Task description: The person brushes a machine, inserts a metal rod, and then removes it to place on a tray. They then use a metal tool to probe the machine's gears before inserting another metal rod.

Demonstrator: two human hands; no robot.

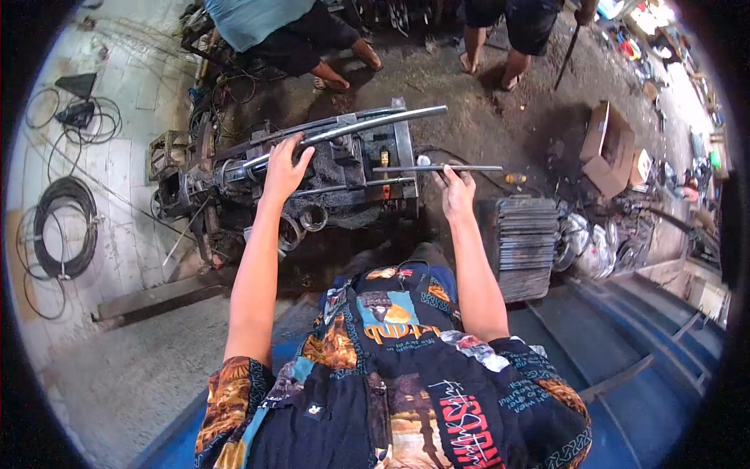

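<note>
My left hand (286, 166) lies over a long shiny metal pipe (375, 123), fingers curled across it and thumb on the near side. The pipe slants over a dark, greasy machine (336, 160), its left end close to the machine's round chuck-like head (228, 173). To the right, my right hand (455, 191) pinches a thin dark metal rod (480, 168) held roughly level, its left end above the machine's right part. Behind that rod, a screwdriver-like tool with a yellow handle (384, 159) rests on the machine. Parts of my fingertips are hidden.
A stack of dark metal bars (527, 242) stands right of my forearm. An open cardboard box (609, 148) sits on the dirty floor. Coiled black cable (64, 227) lies at left. Two people's legs (336, 62) show at the back, one person near an upright stick (568, 59).
</note>
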